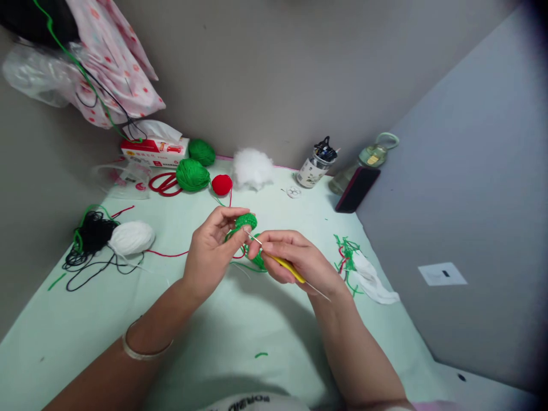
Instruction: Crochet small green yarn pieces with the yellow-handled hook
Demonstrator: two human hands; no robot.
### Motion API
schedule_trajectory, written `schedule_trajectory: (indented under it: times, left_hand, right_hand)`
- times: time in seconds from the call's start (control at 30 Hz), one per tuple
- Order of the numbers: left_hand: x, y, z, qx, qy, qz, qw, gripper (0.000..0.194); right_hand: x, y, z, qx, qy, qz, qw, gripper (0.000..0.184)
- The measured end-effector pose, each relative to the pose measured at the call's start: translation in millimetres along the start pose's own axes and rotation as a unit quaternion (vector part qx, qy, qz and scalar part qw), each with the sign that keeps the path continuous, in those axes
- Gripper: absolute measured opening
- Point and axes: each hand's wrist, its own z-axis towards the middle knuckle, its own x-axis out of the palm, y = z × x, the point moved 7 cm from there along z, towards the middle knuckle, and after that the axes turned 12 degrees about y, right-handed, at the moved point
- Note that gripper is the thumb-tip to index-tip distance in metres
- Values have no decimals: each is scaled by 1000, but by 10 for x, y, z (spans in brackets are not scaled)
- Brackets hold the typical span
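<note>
My left hand (213,245) pinches a small green crocheted piece (246,221) between thumb and fingers above the pale green table (240,331). My right hand (295,260) is closed round a crochet hook with a yellow grip (287,267); its metal tip points into the green piece. More green crochet work (258,260) shows just under my right fingers. A red yarn strand (169,253) trails left from the work across the table.
At the back lie two green yarn balls (192,174), a red ball (221,184), white stuffing (252,167), red scissors (165,184) and a tissue box (154,151). Left: white yarn (131,237), black yarn (92,234). Right: jar (314,165), phone (357,189), green scraps with white cloth (363,274).
</note>
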Motion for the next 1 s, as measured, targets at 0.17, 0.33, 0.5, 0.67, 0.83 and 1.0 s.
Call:
schedule_trajectory:
  times: [0.17,0.33,0.5,0.67,0.83,1.0]
  left_hand:
    - [16,-24,-13,18,2,4,1000,21]
    - [13,-47,-23,49,3,26,998,19]
    - [41,27,-26,38,5,37,999,15]
    - [60,95,-1,26,22,28,999,8]
    - [13,85,26,27,22,39,999,10]
    - [-148,-40,14,102,-27,158,982,16]
  right_hand:
    - [-32,4,10,-15,-10,26,999,22]
    - [-36,19,27,-19,-19,64,998,20]
    - [-51,5,40,-13,-41,67,997,19]
    - [122,44,-74,-21,-139,-151,979,20]
    - [279,12,-84,-24,-182,-262,947,20]
    - [204,-130,112,-36,-52,88,994,20]
